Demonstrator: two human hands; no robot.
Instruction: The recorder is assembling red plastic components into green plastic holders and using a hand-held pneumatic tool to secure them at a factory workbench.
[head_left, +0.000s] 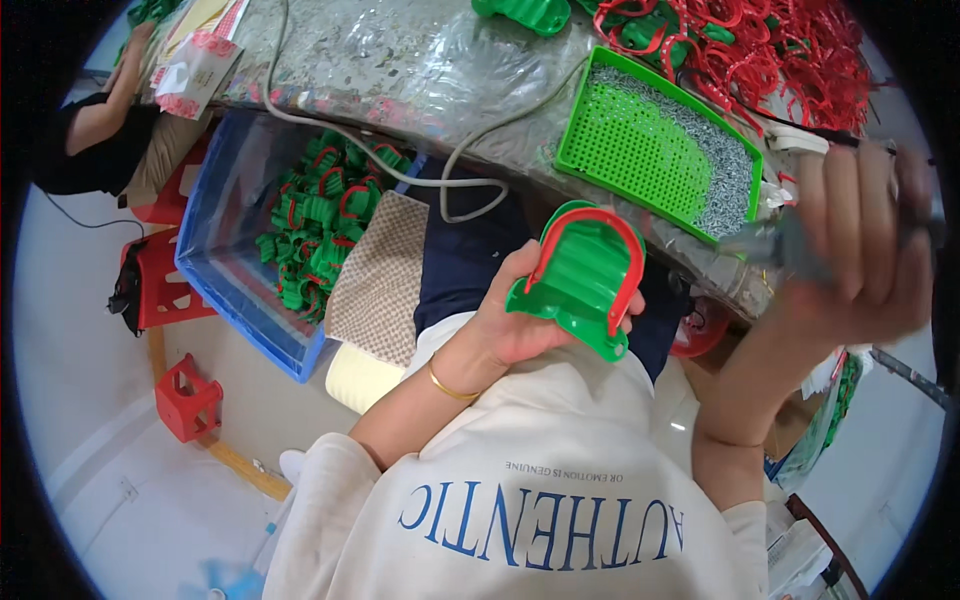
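My left hand (500,318) is closed around a green plastic shell-shaped piece (585,268), held above my lap. A red curved handle (632,255) arches over the green piece, its ends at the piece's sides. My right hand (862,255) is raised at the right, blurred by motion, its fingers wrapped around a dark grey electric screwdriver (790,245). The tool's tip points left, apart from the green piece. Between the hands, on the table edge, sits a bright green tray (630,130) with many small silver screws (728,165) along its far and right sides.
Loose red handles (745,50) are heaped at the far right of the table (400,60). A grey cable (350,132) loops over its edge. At the left, a blue crate (235,310) holds green-and-red pieces (315,220). Another person (95,130) sits beyond, near red stools (190,400).
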